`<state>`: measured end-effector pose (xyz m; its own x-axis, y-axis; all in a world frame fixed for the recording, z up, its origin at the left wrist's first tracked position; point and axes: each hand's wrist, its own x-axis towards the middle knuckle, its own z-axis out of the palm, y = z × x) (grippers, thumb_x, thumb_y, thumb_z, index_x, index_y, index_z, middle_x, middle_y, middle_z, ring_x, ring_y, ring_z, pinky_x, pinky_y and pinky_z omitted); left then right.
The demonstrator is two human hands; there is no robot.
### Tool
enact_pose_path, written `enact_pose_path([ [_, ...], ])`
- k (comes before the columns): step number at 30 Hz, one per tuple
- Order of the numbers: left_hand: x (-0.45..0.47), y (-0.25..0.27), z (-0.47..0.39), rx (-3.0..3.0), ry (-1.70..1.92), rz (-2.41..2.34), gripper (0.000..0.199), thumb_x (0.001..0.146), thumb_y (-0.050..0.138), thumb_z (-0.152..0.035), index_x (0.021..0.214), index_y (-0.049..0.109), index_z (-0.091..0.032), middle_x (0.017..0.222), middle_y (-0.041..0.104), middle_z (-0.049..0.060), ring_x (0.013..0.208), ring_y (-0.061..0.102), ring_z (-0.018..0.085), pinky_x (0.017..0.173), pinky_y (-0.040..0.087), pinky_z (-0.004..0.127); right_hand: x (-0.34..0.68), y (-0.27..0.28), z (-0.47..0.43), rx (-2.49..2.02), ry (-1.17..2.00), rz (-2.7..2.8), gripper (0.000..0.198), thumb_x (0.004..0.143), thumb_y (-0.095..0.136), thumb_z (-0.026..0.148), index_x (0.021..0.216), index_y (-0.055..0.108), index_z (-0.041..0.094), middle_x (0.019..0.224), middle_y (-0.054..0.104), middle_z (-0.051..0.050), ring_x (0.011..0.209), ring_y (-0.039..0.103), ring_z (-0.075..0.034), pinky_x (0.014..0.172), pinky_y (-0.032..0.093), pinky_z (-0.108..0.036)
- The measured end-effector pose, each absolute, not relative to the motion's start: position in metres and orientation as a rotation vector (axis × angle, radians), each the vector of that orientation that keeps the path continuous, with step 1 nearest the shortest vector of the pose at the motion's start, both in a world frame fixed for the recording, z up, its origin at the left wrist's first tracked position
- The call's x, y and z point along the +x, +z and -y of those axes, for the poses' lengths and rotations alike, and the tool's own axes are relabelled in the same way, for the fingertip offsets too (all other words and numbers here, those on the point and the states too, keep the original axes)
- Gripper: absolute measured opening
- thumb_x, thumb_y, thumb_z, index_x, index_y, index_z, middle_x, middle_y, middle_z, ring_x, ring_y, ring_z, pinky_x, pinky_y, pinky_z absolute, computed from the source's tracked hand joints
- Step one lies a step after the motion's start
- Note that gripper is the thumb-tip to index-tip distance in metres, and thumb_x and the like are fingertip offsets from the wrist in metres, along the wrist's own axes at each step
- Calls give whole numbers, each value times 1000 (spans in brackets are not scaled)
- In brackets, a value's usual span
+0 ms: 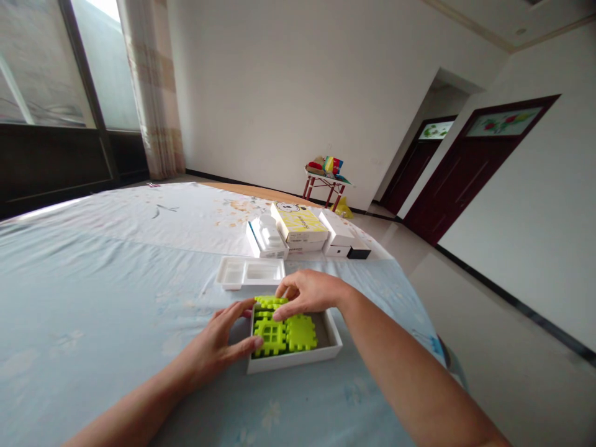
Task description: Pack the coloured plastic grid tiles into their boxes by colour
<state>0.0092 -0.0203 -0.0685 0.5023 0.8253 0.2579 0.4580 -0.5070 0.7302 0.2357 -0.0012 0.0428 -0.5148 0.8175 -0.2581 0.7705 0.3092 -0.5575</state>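
A shallow white box (298,362) on the table holds several bright green notched building tiles. One tile with a window grid (271,336) lies at its near left, beside a plain square tile (302,333). My left hand (221,332) spans the box's left side, thumb over the near edge by the window tile and fingers at the far corner; thumb and fingers are apart. My right hand (311,293) reaches over the far side, its thumb and fingers closed around a raised green tile (269,302). Its fingertips are partly hidden.
A white compartment tray (251,273) lies just beyond the box. Farther back stand a box with white moulded packaging (265,234), a yellow and white box (300,223), a white box (336,234) and a small black box (358,249). The table's curved edge runs along the right.
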Motion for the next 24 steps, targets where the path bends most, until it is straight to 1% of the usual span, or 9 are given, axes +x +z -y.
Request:
enact_pose_path([
  [4,12,-67,20,2057,845,-1045,50,80,53,-45,124,44,-24,117,61,9,110,54,26,94,45,44,237,39,2,-1481,981,2473,49,58,71,53,93,67,19,85,69,-3,75,62,-16,58,42,-20],
  [6,13,-66,20,2043,854,-1051,48,81,52,-45,123,45,-22,117,61,9,110,54,25,94,44,42,238,37,2,-1464,982,2469,49,60,70,55,93,67,19,86,69,-3,76,62,-16,59,42,-21],
  [8,15,-64,20,2045,871,-1058,43,82,51,-44,119,48,-22,115,62,8,108,55,24,93,45,40,238,34,2,-1452,957,2470,49,62,67,56,94,66,19,87,68,-3,77,62,-16,61,43,-22],
  [11,20,-62,18,2023,938,-1074,34,82,50,-42,109,54,-21,107,66,6,101,59,22,89,48,37,238,31,4,-1413,809,2496,48,62,68,55,95,66,19,90,66,-4,82,60,-17,66,44,-24],
  [14,24,-60,16,1977,1001,-1096,30,80,51,-42,101,59,-21,101,68,5,94,62,22,83,50,36,236,29,5,-1323,729,2506,43,64,69,47,96,64,19,93,64,-4,85,59,-18,68,44,-24],
  [19,26,-59,14,1944,1015,-1107,30,81,52,-42,99,62,-21,97,69,4,89,63,21,81,50,35,232,26,8,-1228,721,2387,24,74,61,26,97,63,19,91,65,-2,80,59,-13,68,43,-22],
  [21,26,-60,14,1945,1003,-1114,30,81,52,-42,99,62,-21,97,69,4,90,63,21,82,50,36,234,24,9,-1220,645,2313,21,77,58,23,96,64,19,90,65,-1,79,58,-12,68,42,-21],
  [24,25,-60,14,1942,967,-1127,32,81,51,-42,102,61,-21,99,69,5,92,63,21,83,50,36,241,20,10,-1204,578,2220,19,79,57,25,95,64,17,89,66,-2,77,59,-12,69,43,-22],
])
